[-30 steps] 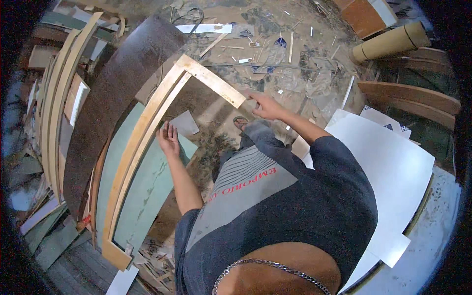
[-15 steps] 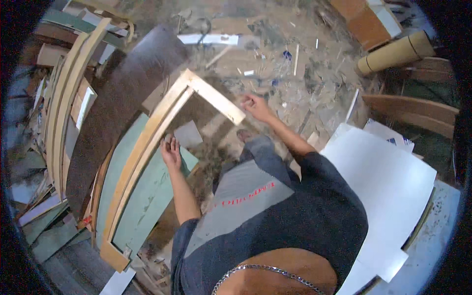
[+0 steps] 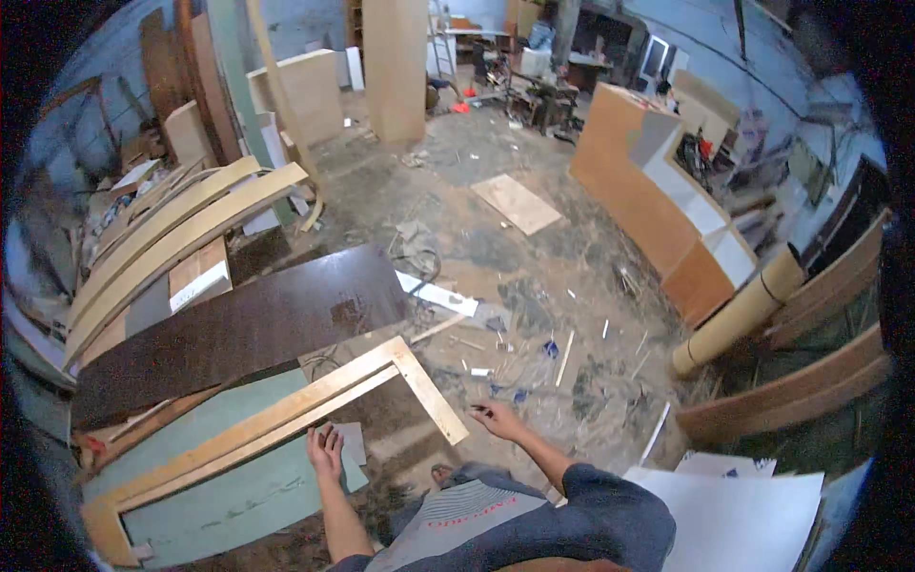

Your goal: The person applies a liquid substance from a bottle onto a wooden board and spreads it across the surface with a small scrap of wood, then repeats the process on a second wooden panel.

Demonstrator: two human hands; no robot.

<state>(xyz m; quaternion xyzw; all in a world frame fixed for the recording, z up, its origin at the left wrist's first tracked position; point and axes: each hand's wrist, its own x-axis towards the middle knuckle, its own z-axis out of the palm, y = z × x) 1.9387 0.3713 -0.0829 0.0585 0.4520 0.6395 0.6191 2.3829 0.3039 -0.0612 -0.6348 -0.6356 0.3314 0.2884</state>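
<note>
A pale wooden frame (image 3: 276, 426), made of long strips with short pieces at both ends, lies across a green board (image 3: 229, 510). My left hand (image 3: 326, 450) is beside the inner edge of its long side, fingers loosely bent and apart, holding nothing that shows. A small grey square piece (image 3: 352, 442) lies next to that hand. Just right of the free end of the frame's short piece (image 3: 434, 398) is my right hand (image 3: 499, 420). Its fingers are pinched together; something small and dark at their tips is too small to name.
Beyond the frame lies a dark brown panel (image 3: 238, 319), with curved wooden strips (image 3: 181, 243) stacked at the left. White sheets (image 3: 753, 510) are at my right, near a rolled tan sheet (image 3: 734, 310) and an orange-brown cabinet (image 3: 634, 191). Wood scraps litter the floor (image 3: 543, 296).
The view has tilted up, bringing the far workshop into sight. Both hands keep about the same places beside the frame, the right one at the short piece's end.
</note>
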